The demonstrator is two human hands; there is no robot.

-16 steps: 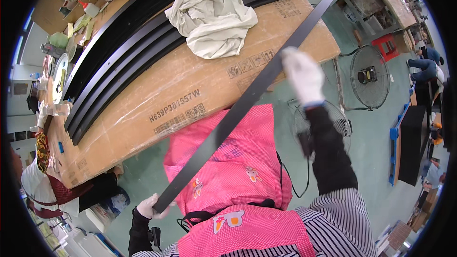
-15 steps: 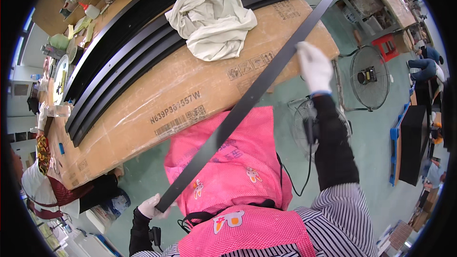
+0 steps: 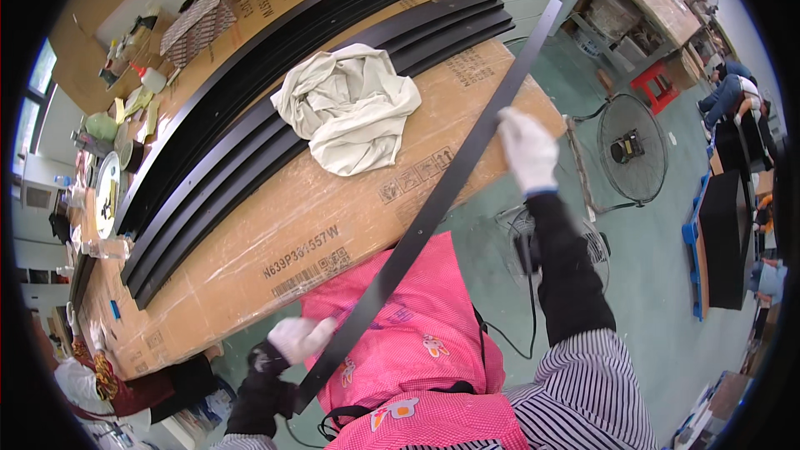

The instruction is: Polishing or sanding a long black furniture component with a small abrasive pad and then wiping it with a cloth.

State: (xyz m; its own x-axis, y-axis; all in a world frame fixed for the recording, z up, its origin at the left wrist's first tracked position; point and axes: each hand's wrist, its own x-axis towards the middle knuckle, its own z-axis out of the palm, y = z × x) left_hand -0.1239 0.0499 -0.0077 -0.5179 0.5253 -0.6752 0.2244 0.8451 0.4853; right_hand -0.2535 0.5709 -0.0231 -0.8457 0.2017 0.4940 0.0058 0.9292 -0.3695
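Observation:
A long flat black strip [image 3: 417, 233] slants across my front, its far end up at the right and its near end low by my left forearm. My right hand [image 3: 527, 152], in a white glove, grips the strip's right edge in its upper half. At the strip's left edge, near the low end, my gloved left hand [image 3: 302, 338] is closed on it, the fingertips partly hidden. Several similar black strips [image 3: 225, 175] lie in rows on the cardboard-covered table [image 3: 242, 258]. A crumpled off-white cloth [image 3: 350, 112] rests over some of them.
A floor fan [image 3: 633, 146] stands to the right, with another fan [image 3: 596, 254] behind my right forearm. Beyond are a red stool [image 3: 656, 87] and a workbench [image 3: 646, 0]. At the left, another person's sleeve [image 3: 106, 375] and gloved hands are at the table's edge.
My left hand has shifted up along the strip from its low end. The strip and my right hand have moved slightly left and down in view. The view itself has shifted.

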